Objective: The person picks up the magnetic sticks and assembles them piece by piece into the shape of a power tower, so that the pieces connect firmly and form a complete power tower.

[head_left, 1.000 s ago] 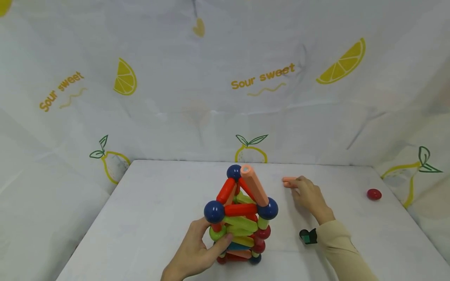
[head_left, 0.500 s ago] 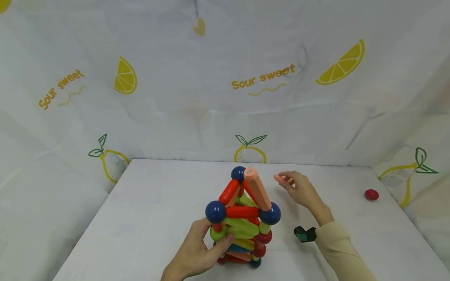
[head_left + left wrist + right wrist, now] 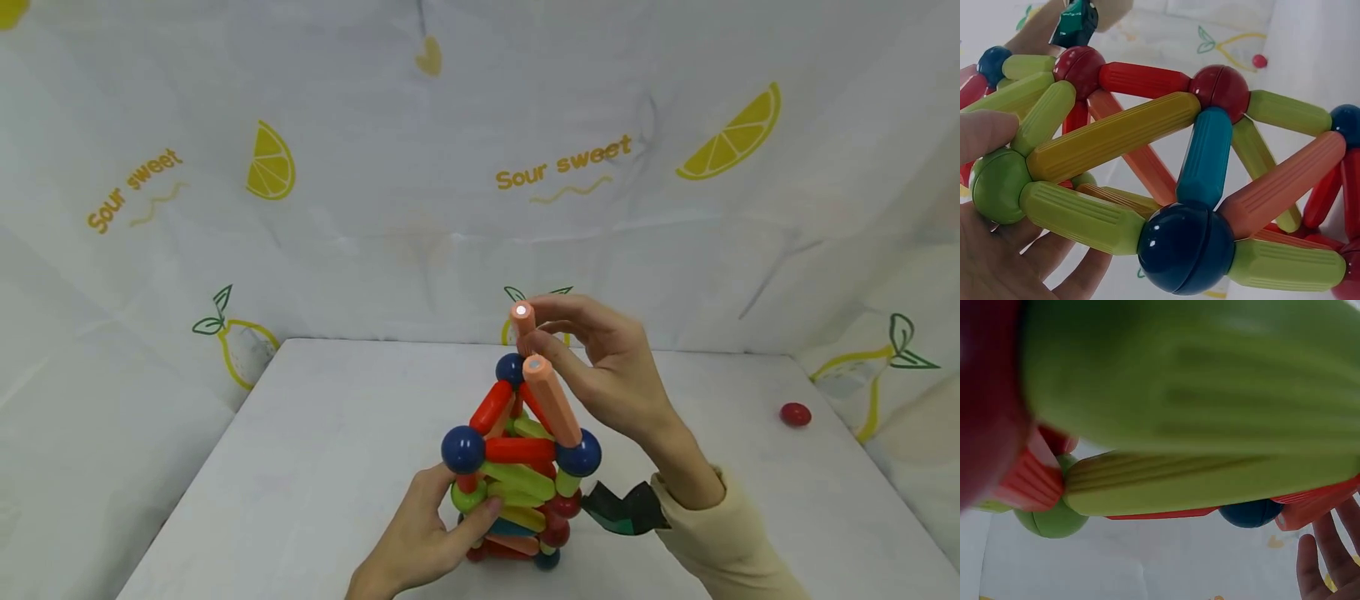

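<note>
A tall tower of magnetic rods and balls (image 3: 519, 451) stands on the table in the head view. My left hand (image 3: 420, 529) grips its left side, the thumb across the front near a light green ball (image 3: 468, 495). My right hand (image 3: 618, 371) pinches a salmon magnetic rod (image 3: 522, 320) upright over the back blue ball (image 3: 510, 368); whether they touch is hidden. A second salmon rod (image 3: 553, 402) rises from the front right blue ball (image 3: 578, 452). In the left wrist view, the tower's blue ball (image 3: 1186, 248) and yellow rod (image 3: 1116, 134) appear close up.
A single red ball (image 3: 795, 414) lies at the right of the white table (image 3: 315, 450). A dark green and black piece (image 3: 626, 508) sits at the right cuff, close to the tower's side. Behind the table hangs a white lemon-print cloth (image 3: 375, 167).
My right hand has lifted the salmon rod off the table and moved it left, to the top of the tower. My left hand keeps its grip in about the same place.
</note>
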`<state>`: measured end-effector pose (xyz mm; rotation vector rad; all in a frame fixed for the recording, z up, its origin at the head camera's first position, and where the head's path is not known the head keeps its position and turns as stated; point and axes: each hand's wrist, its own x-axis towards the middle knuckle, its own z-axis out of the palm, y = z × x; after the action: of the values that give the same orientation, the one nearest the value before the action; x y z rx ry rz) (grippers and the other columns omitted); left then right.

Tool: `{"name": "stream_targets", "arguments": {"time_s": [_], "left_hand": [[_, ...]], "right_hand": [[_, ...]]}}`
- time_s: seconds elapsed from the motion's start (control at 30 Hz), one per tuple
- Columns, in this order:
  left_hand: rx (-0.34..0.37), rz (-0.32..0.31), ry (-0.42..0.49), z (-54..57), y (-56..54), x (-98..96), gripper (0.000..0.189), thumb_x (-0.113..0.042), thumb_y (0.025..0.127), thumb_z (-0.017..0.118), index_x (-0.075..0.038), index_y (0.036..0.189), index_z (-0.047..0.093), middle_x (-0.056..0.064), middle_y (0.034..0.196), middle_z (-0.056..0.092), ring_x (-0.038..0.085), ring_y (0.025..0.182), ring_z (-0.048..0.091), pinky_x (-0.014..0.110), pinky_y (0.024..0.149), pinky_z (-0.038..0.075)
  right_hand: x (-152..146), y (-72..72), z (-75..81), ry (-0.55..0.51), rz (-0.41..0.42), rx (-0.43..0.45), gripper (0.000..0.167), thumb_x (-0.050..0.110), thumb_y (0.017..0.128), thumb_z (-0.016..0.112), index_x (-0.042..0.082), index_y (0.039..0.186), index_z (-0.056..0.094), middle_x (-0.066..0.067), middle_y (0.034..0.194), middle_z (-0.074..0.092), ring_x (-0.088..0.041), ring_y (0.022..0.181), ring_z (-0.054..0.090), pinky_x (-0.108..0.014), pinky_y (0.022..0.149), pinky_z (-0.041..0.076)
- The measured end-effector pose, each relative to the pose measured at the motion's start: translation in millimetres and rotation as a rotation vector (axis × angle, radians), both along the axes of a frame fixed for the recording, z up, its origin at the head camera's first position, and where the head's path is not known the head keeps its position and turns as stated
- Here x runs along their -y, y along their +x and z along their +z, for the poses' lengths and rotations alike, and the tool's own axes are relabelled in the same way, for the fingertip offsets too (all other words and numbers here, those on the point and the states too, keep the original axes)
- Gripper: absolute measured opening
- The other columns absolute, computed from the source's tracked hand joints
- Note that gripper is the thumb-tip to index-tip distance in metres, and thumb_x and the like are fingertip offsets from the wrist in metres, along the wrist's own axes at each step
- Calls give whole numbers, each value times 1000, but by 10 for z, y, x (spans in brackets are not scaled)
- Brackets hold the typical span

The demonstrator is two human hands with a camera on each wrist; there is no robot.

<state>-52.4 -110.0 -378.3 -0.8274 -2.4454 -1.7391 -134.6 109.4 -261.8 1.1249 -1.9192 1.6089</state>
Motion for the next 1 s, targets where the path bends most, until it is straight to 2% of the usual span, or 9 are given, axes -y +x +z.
{"name": "stream_targets", "arguments": {"time_s": [0.2, 0.6, 0.83, 0.9, 1.0], "left_hand": [[-13, -4, 14, -5, 2, -2, 38, -19, 102, 62, -27, 138, 55, -3, 128, 72, 10, 110, 70, 32, 100, 56], [-2, -17, 20, -10, 4, 0, 36, -20, 102, 60, -25, 137, 55, -2, 126, 73, 9, 109, 70, 31, 99, 57], [-35, -21, 23, -13, 2, -3, 38, -18, 102, 61, -25, 139, 54, -1, 126, 72, 9, 110, 70, 32, 98, 57], [-23, -23, 11, -7, 1, 5, 41, -19, 101, 62, -27, 140, 53, -4, 128, 71, 10, 112, 69, 34, 101, 56], [-9, -53, -28, -3, -12, 48, 55, -23, 97, 68, -30, 148, 46, -7, 136, 66, 10, 122, 63, 43, 108, 52]], "right_hand": [[34, 39, 16, -30, 36, 31, 30, -6, 94, 64, -4, 124, 65, 4, 104, 74, -13, 100, 71, -26, 90, 58], [1, 112, -10, 25, 133, 50, 26, -1, 95, 67, -4, 121, 64, -2, 106, 72, -18, 96, 71, -32, 97, 58], [-51, 126, -39, 47, 161, 28, 28, -2, 94, 68, -3, 121, 64, 3, 118, 71, -15, 109, 69, -29, 102, 56], [-75, 105, -59, 39, 173, 14, 29, -3, 94, 67, -4, 123, 63, 5, 121, 70, -14, 115, 67, -29, 103, 55], [-171, 34, -109, 21, 121, 14, 27, -8, 96, 60, -7, 124, 62, 7, 123, 71, -11, 117, 67, -25, 102, 55]]}}
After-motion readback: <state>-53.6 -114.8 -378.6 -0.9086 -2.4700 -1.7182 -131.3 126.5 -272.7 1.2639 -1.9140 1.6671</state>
